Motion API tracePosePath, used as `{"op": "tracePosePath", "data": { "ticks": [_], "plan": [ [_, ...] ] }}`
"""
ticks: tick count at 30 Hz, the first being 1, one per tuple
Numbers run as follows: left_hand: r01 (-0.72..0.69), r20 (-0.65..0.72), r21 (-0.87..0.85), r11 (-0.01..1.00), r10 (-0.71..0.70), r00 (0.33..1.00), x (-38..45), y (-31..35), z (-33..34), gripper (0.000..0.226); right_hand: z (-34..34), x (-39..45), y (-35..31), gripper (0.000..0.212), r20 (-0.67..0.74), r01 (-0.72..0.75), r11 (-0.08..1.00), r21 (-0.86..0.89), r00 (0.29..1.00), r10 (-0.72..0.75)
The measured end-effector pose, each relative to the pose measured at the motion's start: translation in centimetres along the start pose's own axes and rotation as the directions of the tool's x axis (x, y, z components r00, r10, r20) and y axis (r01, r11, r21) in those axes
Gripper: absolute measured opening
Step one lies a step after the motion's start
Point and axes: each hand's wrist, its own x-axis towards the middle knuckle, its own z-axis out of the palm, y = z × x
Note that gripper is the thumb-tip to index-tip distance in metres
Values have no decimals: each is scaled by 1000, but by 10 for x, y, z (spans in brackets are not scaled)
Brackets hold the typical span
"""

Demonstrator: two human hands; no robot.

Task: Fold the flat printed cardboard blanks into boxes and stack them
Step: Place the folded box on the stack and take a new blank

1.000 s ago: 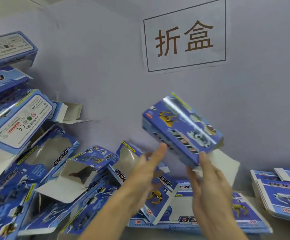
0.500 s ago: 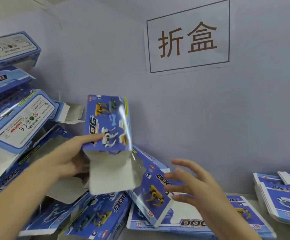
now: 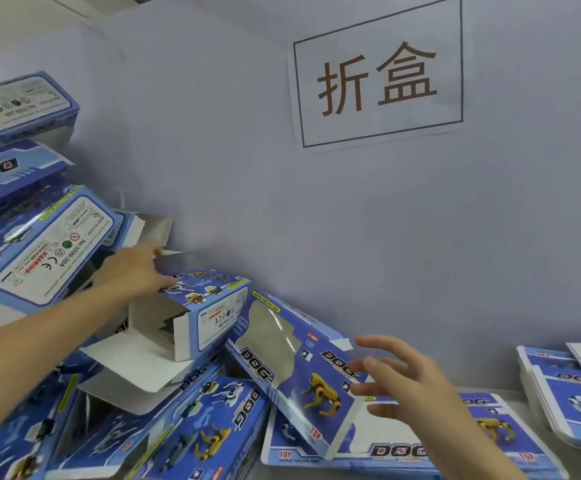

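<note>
A folded blue printed box (image 3: 218,315) lies on its side on top of the pile of folded boxes (image 3: 192,431) at the lower left, its open end flap facing me. My left hand (image 3: 136,271) touches the box's far left top edge with straight fingers and thumb. My right hand (image 3: 403,386) hovers open with spread fingers, holding nothing, above a windowed box (image 3: 292,372) that leans against the wall and over flat blanks (image 3: 400,453) on the table.
More folded boxes (image 3: 50,251) are stacked high along the left wall. A stack of flat blanks (image 3: 573,400) lies at the far right on the table. A paper sign (image 3: 379,77) hangs on the grey wall behind.
My left hand carried the folded box from the middle to the left and set it down on the pile. My right hand let go of it and now hovers open at the right.
</note>
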Motion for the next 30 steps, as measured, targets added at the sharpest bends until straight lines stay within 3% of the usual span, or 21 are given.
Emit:
{"op": "tracePosePath", "data": {
  "ticks": [1, 2, 4, 6, 8, 10, 12, 14, 17, 21, 24, 27, 29, 30],
  "plan": [
    [-133, -147, 72, 989, 142, 979, -6, 11, 2, 20, 0, 0, 0, 14, 0, -1, 1000, -3, 1000, 1],
    [-243, -211, 124, 962, 265, 941, -13, 23, 5, 11, 1, 0, 0, 14, 2, -1, 1000, -5, 1000, 1],
    [-362, -121, 187, 913, 387, 914, -29, 43, 15, 18, 2, -1, -1, 14, 10, 6, 1000, -14, 1000, -6],
    [-360, 81, 276, 891, 352, 932, -43, 60, 28, 41, 2, -2, -1, 13, 19, 12, 1000, -24, 1000, -12],
    [-383, 198, 491, 782, 329, 924, -51, 64, 43, 54, 2, -3, 0, 13, 20, 8, 999, -47, 1000, -7],
    [-378, 226, 612, 695, 304, 925, -51, 55, 59, 58, -2, -3, 3, 13, 6, 0, 993, -115, 1000, 0],
    [-298, 179, 628, 719, 239, 954, -44, 41, 62, 71, -8, -3, 7, 13, -14, -5, 967, -253, 1000, 2],
    [-229, 117, 631, 742, 201, 973, -35, 26, 59, 78, -18, -3, 16, 16, -29, -17, 896, -444, 1000, 5],
    [-233, 138, 617, 752, 188, 972, -26, 12, 53, 86, -30, -6, 29, 26, -14, -56, 694, -718, 998, 66],
    [-244, 64, 592, 768, 257, 964, -29, 20, 55, 66, -33, -12, 29, 56, 104, -86, 514, -854, 938, 330],
    [-309, 83, 557, 771, 318, 944, -49, 45, 53, 63, -28, -8, 19, 67, 141, -32, 371, -928, 892, 430],
    [-471, 23, 403, 785, 506, 862, -77, 85, 51, 54, -29, -5, 13, 66, 102, -77, 358, -930, 884, 456],
    [-590, 14, 192, 785, 599, 801, -102, 118, 57, 55, -29, -5, 12, 66, 51, -158, 395, -905, 881, 471],
    [-596, 40, 64, 801, 595, 803, -116, 134, 65, 60, -30, -5, 12, 65, 38, -180, 407, -896, 880, 473]
  ]
}}
